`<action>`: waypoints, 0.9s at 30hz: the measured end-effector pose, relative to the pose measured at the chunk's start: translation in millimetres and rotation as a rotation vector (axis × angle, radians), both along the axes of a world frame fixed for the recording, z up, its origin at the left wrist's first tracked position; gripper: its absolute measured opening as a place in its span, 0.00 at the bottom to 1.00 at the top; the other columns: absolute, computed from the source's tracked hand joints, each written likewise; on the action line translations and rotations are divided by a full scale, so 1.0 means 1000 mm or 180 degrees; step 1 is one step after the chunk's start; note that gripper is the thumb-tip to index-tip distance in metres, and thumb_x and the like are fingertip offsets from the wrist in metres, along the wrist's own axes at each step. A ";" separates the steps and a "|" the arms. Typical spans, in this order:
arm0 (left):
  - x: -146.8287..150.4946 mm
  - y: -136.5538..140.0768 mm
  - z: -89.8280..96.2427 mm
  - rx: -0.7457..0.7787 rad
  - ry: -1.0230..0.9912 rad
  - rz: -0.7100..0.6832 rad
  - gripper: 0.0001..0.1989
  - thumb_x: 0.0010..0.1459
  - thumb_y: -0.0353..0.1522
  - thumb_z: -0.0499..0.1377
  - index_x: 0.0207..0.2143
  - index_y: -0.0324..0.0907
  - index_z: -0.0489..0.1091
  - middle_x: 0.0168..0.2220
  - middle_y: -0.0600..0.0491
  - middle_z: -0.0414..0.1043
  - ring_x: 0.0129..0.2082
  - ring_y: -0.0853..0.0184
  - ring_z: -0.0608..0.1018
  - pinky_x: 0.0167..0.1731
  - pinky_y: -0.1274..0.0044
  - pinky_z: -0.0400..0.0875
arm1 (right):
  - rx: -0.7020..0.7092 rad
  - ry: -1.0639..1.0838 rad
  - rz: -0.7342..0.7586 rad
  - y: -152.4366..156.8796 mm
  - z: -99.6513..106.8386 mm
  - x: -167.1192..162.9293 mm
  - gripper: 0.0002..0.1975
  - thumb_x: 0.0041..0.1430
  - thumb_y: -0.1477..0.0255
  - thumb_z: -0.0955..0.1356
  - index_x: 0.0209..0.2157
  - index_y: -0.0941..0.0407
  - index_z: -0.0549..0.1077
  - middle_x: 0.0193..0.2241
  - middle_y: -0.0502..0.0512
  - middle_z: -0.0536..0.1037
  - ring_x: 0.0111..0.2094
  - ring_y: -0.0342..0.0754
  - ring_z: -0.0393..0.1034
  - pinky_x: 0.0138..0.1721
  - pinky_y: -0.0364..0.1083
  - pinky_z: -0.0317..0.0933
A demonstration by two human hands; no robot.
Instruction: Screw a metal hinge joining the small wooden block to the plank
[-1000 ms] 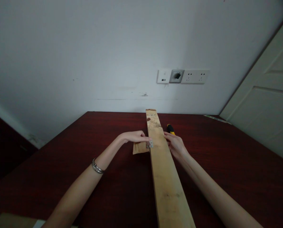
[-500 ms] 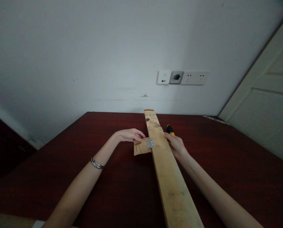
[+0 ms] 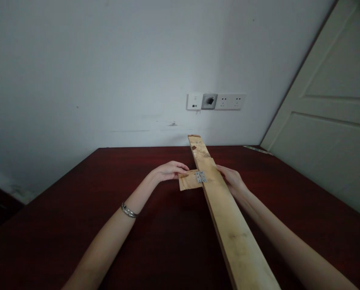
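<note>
A long pale wooden board (image 3: 228, 217) runs from the near edge of view toward the wall. On its left side a metal hinge (image 3: 201, 177) joins it to a short piece of wood (image 3: 187, 182). My left hand (image 3: 171, 170), below a silver bracelet, is closed on the far left corner of the short piece, thumb and fingers pinching it. My right hand (image 3: 232, 178) grips the board's right edge across from the hinge. Its fingertips are partly hidden by the board.
The dark red tabletop (image 3: 131, 245) reaches to the white wall. Sockets and a switch plate (image 3: 215, 102) are set in the wall. A thin strip (image 3: 257, 150) lies at the back right of the table, near a pale panelled door (image 3: 327, 108).
The board, short piece and both hands have shifted right against the table, and the board's far end looks higher against the wall. The yellow-and-black handle beyond my right hand is now hidden. The view has turned slightly.
</note>
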State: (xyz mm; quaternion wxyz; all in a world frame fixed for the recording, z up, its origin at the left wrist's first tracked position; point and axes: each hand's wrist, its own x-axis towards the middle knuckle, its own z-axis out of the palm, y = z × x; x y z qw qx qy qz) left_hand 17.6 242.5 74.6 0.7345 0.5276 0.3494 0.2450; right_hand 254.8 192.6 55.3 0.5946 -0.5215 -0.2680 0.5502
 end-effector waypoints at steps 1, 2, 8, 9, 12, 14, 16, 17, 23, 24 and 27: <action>0.010 0.001 0.000 -0.0029 -0.0061 0.0064 0.13 0.41 0.22 0.66 0.33 0.33 0.72 0.33 0.49 0.74 0.33 0.70 0.76 0.39 0.77 0.69 | -0.0026 -0.0038 -0.0038 0.001 0.000 0.009 0.05 0.47 0.77 0.70 0.29 0.60 0.77 0.23 0.55 0.79 0.23 0.47 0.72 0.24 0.43 0.68; 0.021 0.003 -0.001 -0.0066 -0.0110 0.0147 0.12 0.41 0.21 0.65 0.32 0.32 0.72 0.32 0.48 0.74 0.33 0.70 0.76 0.39 0.77 0.69 | -0.0060 -0.0082 -0.0066 0.002 0.001 0.019 0.05 0.47 0.76 0.70 0.29 0.60 0.77 0.23 0.55 0.79 0.23 0.47 0.72 0.24 0.43 0.68; 0.087 0.009 -0.005 -0.0293 -0.0469 0.0488 0.09 0.44 0.17 0.62 0.30 0.30 0.72 0.30 0.46 0.74 0.29 0.70 0.77 0.38 0.76 0.71 | -0.0224 -0.0313 -0.0342 0.007 0.005 0.081 0.09 0.46 0.75 0.71 0.31 0.63 0.76 0.24 0.58 0.79 0.24 0.50 0.73 0.24 0.45 0.68; 0.097 0.010 -0.006 -0.0325 -0.0545 0.0512 0.08 0.44 0.16 0.61 0.30 0.30 0.71 0.30 0.46 0.74 0.30 0.69 0.77 0.38 0.75 0.72 | -0.0258 -0.0354 -0.0395 0.007 0.006 0.091 0.08 0.45 0.75 0.71 0.31 0.63 0.76 0.24 0.58 0.79 0.23 0.50 0.73 0.24 0.45 0.68; 0.126 0.015 -0.009 -0.0425 -0.0667 0.0605 0.07 0.45 0.16 0.61 0.28 0.30 0.70 0.29 0.45 0.74 0.29 0.66 0.78 0.37 0.72 0.73 | -0.0374 -0.0483 -0.0552 0.010 0.006 0.120 0.07 0.44 0.76 0.72 0.29 0.63 0.76 0.23 0.58 0.79 0.23 0.49 0.72 0.23 0.46 0.68; 0.143 0.018 -0.012 -0.0468 -0.0667 0.0677 0.07 0.45 0.15 0.60 0.28 0.30 0.69 0.28 0.45 0.73 0.28 0.65 0.78 0.36 0.71 0.73 | -0.0445 -0.0556 -0.0613 0.013 0.004 0.137 0.07 0.43 0.75 0.72 0.28 0.63 0.76 0.23 0.59 0.79 0.23 0.50 0.72 0.23 0.46 0.68; 0.159 0.022 -0.015 -0.0479 -0.0655 0.0728 0.07 0.44 0.15 0.61 0.27 0.29 0.69 0.27 0.46 0.73 0.28 0.65 0.78 0.36 0.71 0.73 | -0.0484 -0.0625 -0.0680 0.016 0.001 0.152 0.07 0.43 0.76 0.72 0.28 0.63 0.76 0.22 0.59 0.79 0.23 0.50 0.72 0.23 0.46 0.68; 0.167 0.025 -0.017 -0.0479 -0.0644 0.0740 0.07 0.43 0.15 0.61 0.27 0.29 0.69 0.26 0.46 0.73 0.27 0.65 0.78 0.35 0.71 0.73 | -0.0494 -0.0662 -0.0724 0.018 -0.001 0.159 0.06 0.43 0.76 0.72 0.28 0.63 0.76 0.22 0.59 0.79 0.22 0.50 0.72 0.22 0.46 0.67; 0.199 0.034 -0.029 -0.0495 -0.0513 0.0778 0.09 0.40 0.15 0.63 0.24 0.29 0.68 0.23 0.49 0.70 0.24 0.65 0.77 0.32 0.72 0.74 | -0.0537 -0.0838 -0.0891 0.023 -0.017 0.187 0.07 0.42 0.76 0.73 0.27 0.64 0.76 0.21 0.59 0.78 0.21 0.48 0.71 0.20 0.43 0.65; 0.203 0.034 -0.032 -0.0494 -0.0495 0.0782 0.09 0.40 0.15 0.63 0.24 0.29 0.68 0.23 0.49 0.70 0.24 0.65 0.77 0.31 0.72 0.74 | -0.0554 -0.0856 -0.0905 0.023 -0.020 0.190 0.07 0.42 0.76 0.73 0.27 0.64 0.76 0.21 0.59 0.78 0.21 0.48 0.71 0.20 0.43 0.65; 0.212 0.036 -0.040 -0.0498 -0.0428 0.0806 0.08 0.40 0.14 0.62 0.23 0.30 0.68 0.22 0.49 0.69 0.24 0.66 0.76 0.31 0.73 0.74 | -0.0617 -0.0919 -0.0967 0.026 -0.029 0.198 0.07 0.43 0.75 0.72 0.27 0.64 0.75 0.19 0.58 0.77 0.19 0.47 0.70 0.19 0.43 0.64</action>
